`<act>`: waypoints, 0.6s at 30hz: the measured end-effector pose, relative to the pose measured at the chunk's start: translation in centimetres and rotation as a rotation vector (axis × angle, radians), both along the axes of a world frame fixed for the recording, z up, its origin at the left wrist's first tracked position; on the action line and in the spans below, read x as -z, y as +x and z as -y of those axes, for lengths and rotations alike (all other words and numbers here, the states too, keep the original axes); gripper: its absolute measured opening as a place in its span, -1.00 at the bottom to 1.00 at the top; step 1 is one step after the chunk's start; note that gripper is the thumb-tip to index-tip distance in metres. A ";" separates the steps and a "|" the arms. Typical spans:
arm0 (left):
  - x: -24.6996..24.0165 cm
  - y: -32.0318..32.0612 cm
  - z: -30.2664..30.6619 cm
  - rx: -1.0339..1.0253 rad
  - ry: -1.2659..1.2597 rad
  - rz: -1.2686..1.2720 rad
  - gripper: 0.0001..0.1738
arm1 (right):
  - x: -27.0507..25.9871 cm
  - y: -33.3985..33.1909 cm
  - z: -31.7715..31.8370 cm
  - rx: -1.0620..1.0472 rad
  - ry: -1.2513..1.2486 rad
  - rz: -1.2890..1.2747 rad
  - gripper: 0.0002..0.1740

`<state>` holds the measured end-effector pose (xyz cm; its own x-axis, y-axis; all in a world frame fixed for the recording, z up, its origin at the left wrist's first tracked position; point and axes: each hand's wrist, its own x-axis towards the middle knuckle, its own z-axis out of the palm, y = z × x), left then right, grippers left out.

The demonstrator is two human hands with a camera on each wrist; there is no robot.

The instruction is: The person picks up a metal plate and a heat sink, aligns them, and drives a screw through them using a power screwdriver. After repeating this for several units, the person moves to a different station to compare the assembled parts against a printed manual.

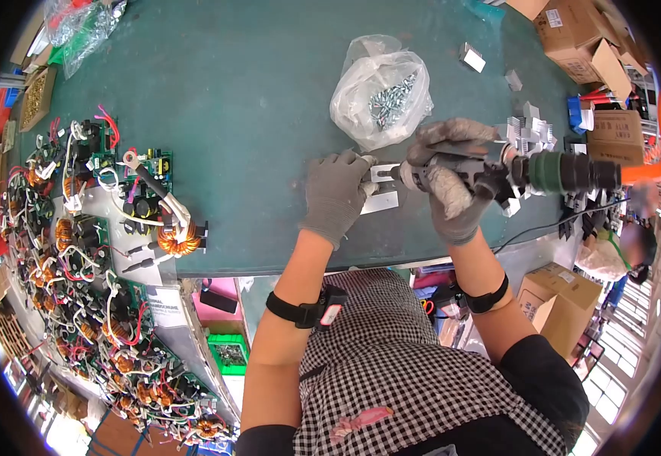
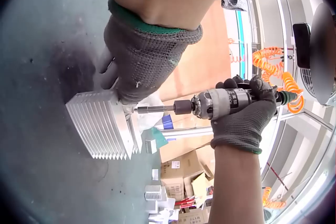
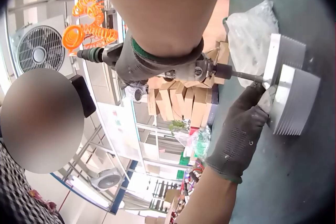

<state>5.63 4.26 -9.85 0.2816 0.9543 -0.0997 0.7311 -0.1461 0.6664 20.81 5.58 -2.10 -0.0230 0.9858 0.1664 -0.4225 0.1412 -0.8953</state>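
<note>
A finned silver heat sink (image 1: 380,202) (image 2: 100,125) (image 3: 296,103) lies on the green table. My gloved left hand (image 1: 334,194) (image 2: 144,58) (image 3: 237,142) holds it at its edge, with the fingertips close to the driver bit. In my gloved right hand (image 1: 456,190) (image 2: 244,121) (image 3: 147,66) is a power screwdriver (image 1: 566,172) (image 2: 226,102), its fingers curled round the body. The long bit (image 2: 152,109) (image 3: 247,76) reaches the flat metal between the finned parts. Whether a screw sits under the tip is hidden.
Beyond the hands, a clear plastic bag (image 1: 380,95) holds many screws. Small heat sinks (image 1: 528,133) are piled at the right, near cardboard boxes (image 1: 577,45). Circuit boards with copper coils (image 1: 79,266) crowd the left side. A black cable (image 1: 551,226) crosses the right edge.
</note>
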 end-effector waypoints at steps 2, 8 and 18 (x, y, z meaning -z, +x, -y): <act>-0.4 0.1 0.2 -0.030 0.034 0.049 -0.58 | -1.4 -0.1 0.2 0.078 -0.059 -0.018 -0.51; -2.5 0.8 -0.2 -0.029 0.158 0.142 -0.76 | -4.0 0.6 -0.8 0.238 0.082 0.110 -0.45; -6.1 2.5 -3.4 0.118 0.271 0.253 -0.79 | -8.7 3.4 -1.7 0.425 0.031 0.261 -0.41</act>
